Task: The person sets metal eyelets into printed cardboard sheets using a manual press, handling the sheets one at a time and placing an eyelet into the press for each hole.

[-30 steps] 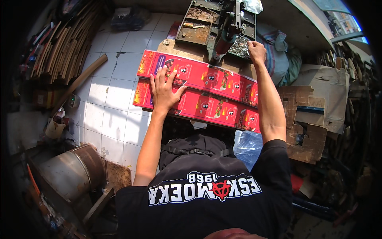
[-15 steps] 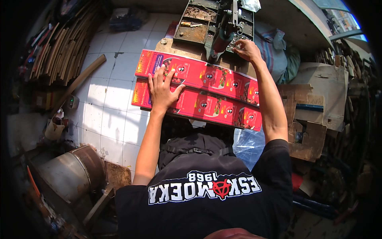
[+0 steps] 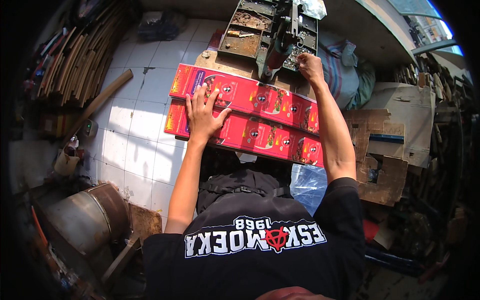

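Two long red printed panels (image 3: 295, 111) with food pictures lie one beyond the other on a wooden board (image 3: 215, 61). Across them my left hand (image 3: 202, 114) rests flat with its fingers spread. Just past the far panel stands a dark bench press (image 3: 276, 57). To its right, my right hand (image 3: 311, 67) is closed, fingertips pinched, beside a tray compartment of small shiny metal pieces (image 3: 292, 61). Whatever is between those fingertips is too small to make out.
A dark divided tray (image 3: 240, 46) holds rusty bits around the press. Right of it sits a striped sack (image 3: 332, 65). Cut cardboard (image 3: 370, 150) lies at the right; stacked boards (image 3: 75, 60) and a metal drum (image 3: 82, 215) are at the left.
My right hand has drawn in its fingers and shifted slightly nearer to me, at the edge of the metal pieces. The left hand stays flat on the panels.
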